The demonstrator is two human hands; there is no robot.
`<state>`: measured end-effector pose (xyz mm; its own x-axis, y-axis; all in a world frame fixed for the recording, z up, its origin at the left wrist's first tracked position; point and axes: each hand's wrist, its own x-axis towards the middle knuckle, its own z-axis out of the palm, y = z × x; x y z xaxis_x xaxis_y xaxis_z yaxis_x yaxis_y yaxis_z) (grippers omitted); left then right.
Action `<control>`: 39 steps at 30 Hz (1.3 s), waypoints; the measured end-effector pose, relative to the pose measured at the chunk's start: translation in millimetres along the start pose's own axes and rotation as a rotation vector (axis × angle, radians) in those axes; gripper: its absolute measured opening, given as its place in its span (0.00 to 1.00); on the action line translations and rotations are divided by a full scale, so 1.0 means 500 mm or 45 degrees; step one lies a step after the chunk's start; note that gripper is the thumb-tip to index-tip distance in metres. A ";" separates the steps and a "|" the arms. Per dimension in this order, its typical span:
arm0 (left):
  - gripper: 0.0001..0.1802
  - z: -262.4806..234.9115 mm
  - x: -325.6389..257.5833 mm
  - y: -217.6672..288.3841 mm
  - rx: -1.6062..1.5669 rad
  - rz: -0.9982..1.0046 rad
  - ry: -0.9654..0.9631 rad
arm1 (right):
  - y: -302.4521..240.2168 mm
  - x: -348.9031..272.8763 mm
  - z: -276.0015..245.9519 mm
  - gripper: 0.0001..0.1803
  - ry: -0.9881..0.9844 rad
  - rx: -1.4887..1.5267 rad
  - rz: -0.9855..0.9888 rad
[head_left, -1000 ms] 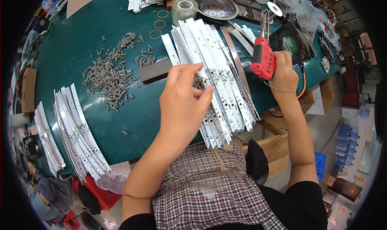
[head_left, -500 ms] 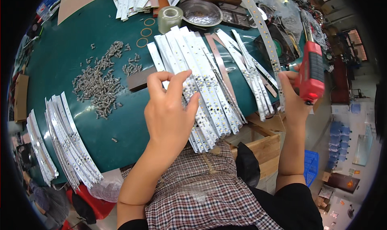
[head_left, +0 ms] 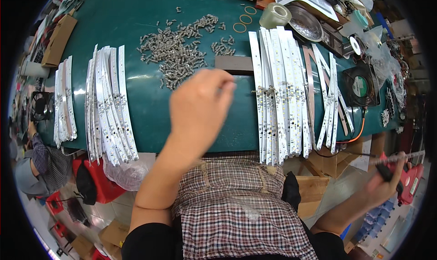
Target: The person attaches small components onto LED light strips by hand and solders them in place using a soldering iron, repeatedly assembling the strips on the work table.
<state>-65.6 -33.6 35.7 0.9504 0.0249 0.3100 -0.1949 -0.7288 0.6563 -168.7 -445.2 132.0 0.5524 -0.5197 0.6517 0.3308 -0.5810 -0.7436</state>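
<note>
My left hand [head_left: 198, 105] hovers over the green table between the heap of small silvery metal parts [head_left: 175, 50] and a stack of white LED strips [head_left: 282, 105]. Its fingers are curled together and slightly blurred; what they hold, if anything, is hidden. Far out at the lower right, beyond the table's edge, my right hand [head_left: 380, 187] is closed round a red and black soldering gun [head_left: 410, 185]. A single LED strip [head_left: 409, 155], seen nearly edge-on, is also in that hand. A dark brown block [head_left: 234, 65] lies beside the stack, past my left fingertips.
More LED strips lie in bundles at the left [head_left: 109, 105] and the right [head_left: 330, 96]. Toward the back right are a roll of clear tape [head_left: 275, 15], a round metal dish [head_left: 306, 23] and a black fan [head_left: 362, 86]. A person [head_left: 45, 164] sits at the far left.
My left hand has left the strip stack and its fingers have curled in. The right hand has swung outward and down with the soldering gun and strip. The view has turned leftward.
</note>
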 end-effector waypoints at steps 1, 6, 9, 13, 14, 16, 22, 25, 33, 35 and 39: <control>0.05 -0.012 0.005 -0.027 0.111 -0.037 0.061 | -0.016 0.010 -0.018 0.21 0.148 0.793 0.504; 0.04 -0.033 0.036 -0.096 0.177 -0.142 0.081 | -0.055 0.063 -0.195 0.20 -0.283 0.512 0.355; 0.04 0.001 0.051 -0.107 0.231 0.023 0.060 | -0.146 0.097 -0.214 0.20 0.022 -0.341 -0.001; 0.04 0.018 0.060 -0.118 0.259 0.067 0.054 | -0.174 0.103 -0.205 0.22 -0.027 -0.326 0.041; 0.03 0.015 0.059 -0.137 0.278 0.080 0.095 | -0.171 0.119 -0.265 0.20 -0.558 -0.281 -0.143; 0.04 0.022 0.065 -0.114 0.400 0.141 0.123 | -0.154 0.056 -0.113 0.25 -0.669 0.564 0.369; 0.06 0.031 0.069 -0.117 0.325 0.114 0.149 | -0.201 -0.137 0.143 0.35 -0.535 0.329 0.928; 0.07 -0.008 0.060 -0.094 -0.229 -0.194 0.081 | -0.217 -0.195 0.226 0.32 -0.577 0.384 0.965; 0.11 -0.037 0.017 -0.025 -1.479 -0.686 -0.343 | -0.220 -0.215 0.341 0.27 -0.878 0.288 1.041; 0.13 -0.039 0.009 -0.016 -1.545 -0.708 -0.385 | -0.216 -0.221 0.358 0.28 -0.924 0.245 1.051; 0.12 -0.034 -0.002 -0.011 -1.564 -0.763 -0.503 | -0.201 -0.238 0.381 0.24 -0.962 0.184 0.951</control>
<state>-69.4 -17.9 43.5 0.9274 -0.2256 -0.2984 0.3655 0.3764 0.8513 -121.9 -205.6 101.0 0.9664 -0.1616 -0.2001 -0.2271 -0.1709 -0.9588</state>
